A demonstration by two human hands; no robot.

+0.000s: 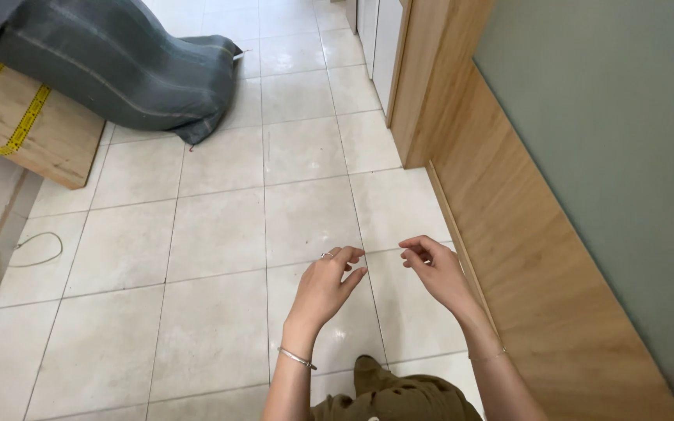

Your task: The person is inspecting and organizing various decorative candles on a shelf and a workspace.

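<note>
Two hands up over the tiled floor (pixel 220 234), both empty as far as visible. Left hand (pixel 328 284) w/ ring + wrist bangle, fingers loosely curled, tips pointing right; right hand (pixel 434 269) fingers half-bent, tips pointing left, thumb and forefinger close as if pinching, but can't tell if anything thin sits btwn them. Fingertips of both face each other across a small gap, not touching. Nearest thing to the hands is the wooden wall panel (pixel 524 265), just beside the right hand, its bottom edge running diag. along the floor's right edge; right hand clearly nearer to it than left. Well apart, toward the floor's far left corner: grey padded bundle (pixel 118 62) lying on a wooden board (pixel 33 132); thin wire loop (pixel 37 249) near left edge.
</note>
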